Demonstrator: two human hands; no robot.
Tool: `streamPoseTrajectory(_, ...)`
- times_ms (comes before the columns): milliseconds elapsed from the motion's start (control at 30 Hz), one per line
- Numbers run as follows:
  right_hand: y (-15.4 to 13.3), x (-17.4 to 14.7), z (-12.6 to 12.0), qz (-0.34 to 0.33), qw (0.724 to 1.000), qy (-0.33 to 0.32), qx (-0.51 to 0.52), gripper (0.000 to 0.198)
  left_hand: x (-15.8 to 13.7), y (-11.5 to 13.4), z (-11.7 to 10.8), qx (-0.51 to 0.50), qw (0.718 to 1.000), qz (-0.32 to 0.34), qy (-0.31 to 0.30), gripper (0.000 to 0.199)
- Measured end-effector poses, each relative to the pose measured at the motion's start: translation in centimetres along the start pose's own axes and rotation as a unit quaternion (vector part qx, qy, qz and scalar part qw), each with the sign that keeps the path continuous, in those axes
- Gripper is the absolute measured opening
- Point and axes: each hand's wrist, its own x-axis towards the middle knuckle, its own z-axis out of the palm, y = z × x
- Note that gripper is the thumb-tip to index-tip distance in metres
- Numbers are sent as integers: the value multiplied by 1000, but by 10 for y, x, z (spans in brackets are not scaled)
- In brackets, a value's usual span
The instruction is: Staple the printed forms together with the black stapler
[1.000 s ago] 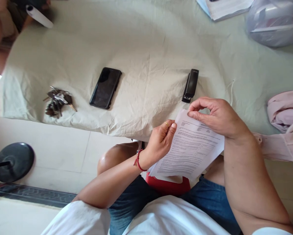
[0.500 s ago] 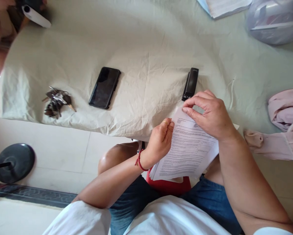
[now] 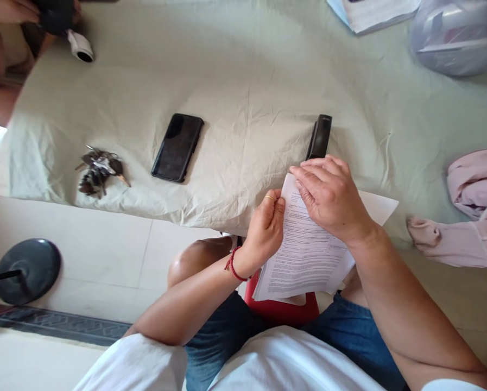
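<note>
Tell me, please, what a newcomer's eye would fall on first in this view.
Probably the printed sheets just right of centre, held by the left hand with the right hand across their top. Then the dark phone and, farther left, the keys stand out on the pale cloth.

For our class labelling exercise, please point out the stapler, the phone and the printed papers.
Stapler [image 3: 320, 136]: head view, on its black top cover.
Phone [image 3: 177, 147]: head view, on the middle of its dark screen.
Printed papers [image 3: 304, 262]: head view, on the lines of print facing up.
</note>
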Motion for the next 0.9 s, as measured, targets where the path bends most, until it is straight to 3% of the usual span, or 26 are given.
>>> streamPoseTrajectory(300, -1, 1, -2, -13, 999, 13, -47, 29, 2, 3, -1, 12, 999, 25, 19, 24)
streamPoseTrajectory(600, -4, 5, -1, -15, 999, 30, 14, 37, 7, 4, -3, 44, 996, 64, 37, 43)
streamPoseTrajectory(900, -1, 5, -2, -20, 996, -36, 84, 33, 10, 0, -4, 65, 994, 79, 47, 39)
